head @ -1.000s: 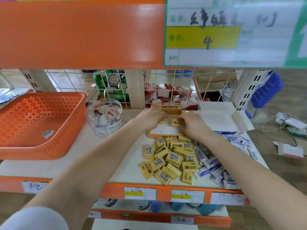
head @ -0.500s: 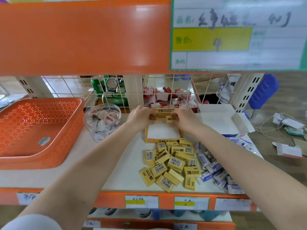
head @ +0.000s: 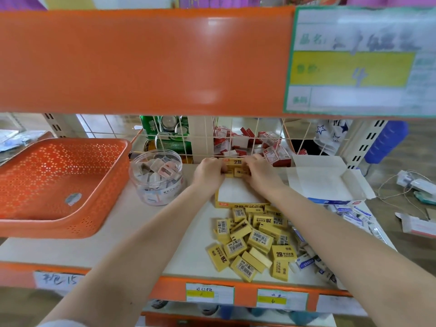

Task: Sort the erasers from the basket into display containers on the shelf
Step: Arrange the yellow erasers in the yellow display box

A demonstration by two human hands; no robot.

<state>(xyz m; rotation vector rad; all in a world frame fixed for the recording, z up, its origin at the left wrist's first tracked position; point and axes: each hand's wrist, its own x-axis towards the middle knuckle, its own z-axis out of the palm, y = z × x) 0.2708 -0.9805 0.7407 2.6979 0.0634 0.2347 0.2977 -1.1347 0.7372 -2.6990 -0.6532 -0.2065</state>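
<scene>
left grip (head: 207, 172) and right grip (head: 259, 172) each pinching a yellow eraser (head: 241, 172), at the yellow box (head: 238, 205) far end, loose erasers (head: 259, 239) heaped just beside

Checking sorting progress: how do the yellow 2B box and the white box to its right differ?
The yellow box is narrower; the white box is wider, with side flaps spread. The yellow box has yellow erasers at its far end, held by the left hand and right hand; the white box shows none and is untouched. Both sit open on the shelf, white inside.
</scene>
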